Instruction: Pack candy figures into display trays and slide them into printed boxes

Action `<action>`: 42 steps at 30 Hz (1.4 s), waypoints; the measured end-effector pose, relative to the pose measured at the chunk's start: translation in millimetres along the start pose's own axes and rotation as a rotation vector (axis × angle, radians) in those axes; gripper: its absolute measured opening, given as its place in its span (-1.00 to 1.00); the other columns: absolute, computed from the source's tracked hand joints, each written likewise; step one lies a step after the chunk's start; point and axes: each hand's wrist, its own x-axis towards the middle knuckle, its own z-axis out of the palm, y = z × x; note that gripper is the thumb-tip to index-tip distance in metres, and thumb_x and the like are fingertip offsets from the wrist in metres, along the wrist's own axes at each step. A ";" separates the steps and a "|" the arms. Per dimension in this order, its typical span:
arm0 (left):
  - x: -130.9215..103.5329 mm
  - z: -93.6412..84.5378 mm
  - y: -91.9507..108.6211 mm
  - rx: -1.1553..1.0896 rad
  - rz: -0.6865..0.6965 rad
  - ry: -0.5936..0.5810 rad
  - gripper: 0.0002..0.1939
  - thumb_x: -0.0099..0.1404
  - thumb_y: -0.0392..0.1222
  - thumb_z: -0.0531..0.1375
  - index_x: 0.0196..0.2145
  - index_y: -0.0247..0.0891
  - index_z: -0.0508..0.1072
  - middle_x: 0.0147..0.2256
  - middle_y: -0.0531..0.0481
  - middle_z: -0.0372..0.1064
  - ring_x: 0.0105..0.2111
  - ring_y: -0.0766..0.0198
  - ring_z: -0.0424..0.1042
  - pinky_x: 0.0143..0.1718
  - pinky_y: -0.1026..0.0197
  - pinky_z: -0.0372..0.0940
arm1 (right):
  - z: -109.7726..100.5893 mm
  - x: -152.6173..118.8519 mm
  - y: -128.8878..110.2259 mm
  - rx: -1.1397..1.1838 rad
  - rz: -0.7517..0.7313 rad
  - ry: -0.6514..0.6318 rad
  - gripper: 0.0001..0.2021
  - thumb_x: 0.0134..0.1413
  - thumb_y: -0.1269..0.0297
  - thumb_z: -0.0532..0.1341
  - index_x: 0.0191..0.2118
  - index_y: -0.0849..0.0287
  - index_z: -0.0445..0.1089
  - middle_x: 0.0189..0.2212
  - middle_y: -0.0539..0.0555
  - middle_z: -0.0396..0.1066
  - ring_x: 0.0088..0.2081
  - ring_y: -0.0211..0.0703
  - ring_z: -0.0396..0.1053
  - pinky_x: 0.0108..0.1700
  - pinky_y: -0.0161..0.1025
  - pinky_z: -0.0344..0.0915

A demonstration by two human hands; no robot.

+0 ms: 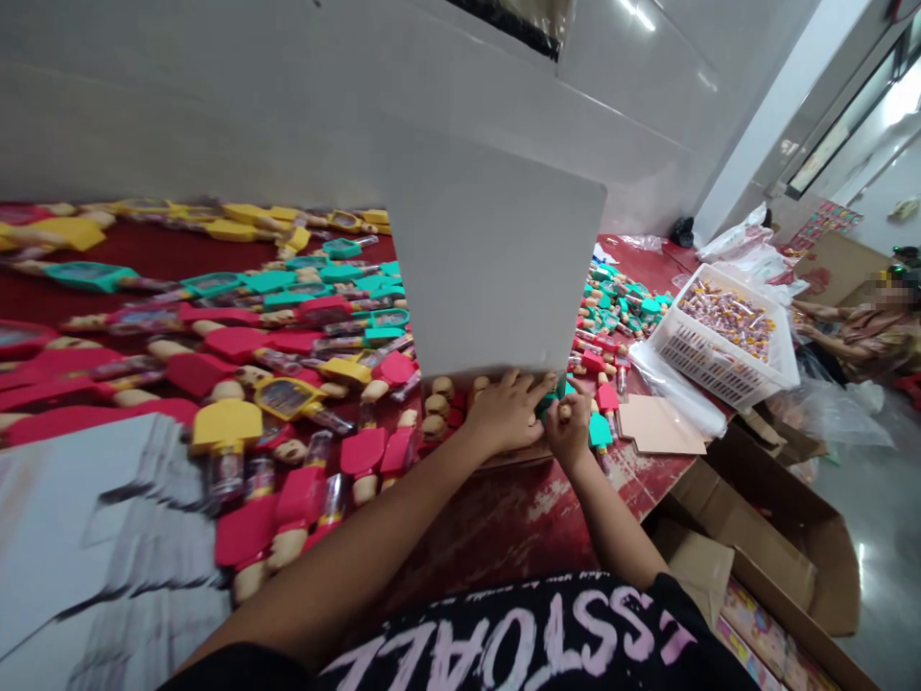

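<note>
Right grip (568, 438) curls around a round, tan toy head (565, 412).

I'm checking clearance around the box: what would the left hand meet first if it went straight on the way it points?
Most likely the upright grey panel at the back of the box; the left hand looks close to it, though depth is unclear.

Smooth plastic toys (227, 424); scuffed tabletop (522, 513); matt brown cardboard carton (827, 542).
</note>
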 end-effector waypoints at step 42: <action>0.6 -5.9 0.1 0.019 -0.020 -0.064 -0.29 0.16 -0.10 0.06 0.27 -0.27 0.11 0.01 -0.20 0.29 0.08 -0.06 0.13 -0.08 -0.04 0.24 | 6.1 16.5 17.8 -0.235 -0.063 -0.367 -0.70 0.23 0.22 0.04 -0.01 0.25 0.28 0.20 0.34 0.06 0.27 0.10 -0.05 0.20 0.12 0.04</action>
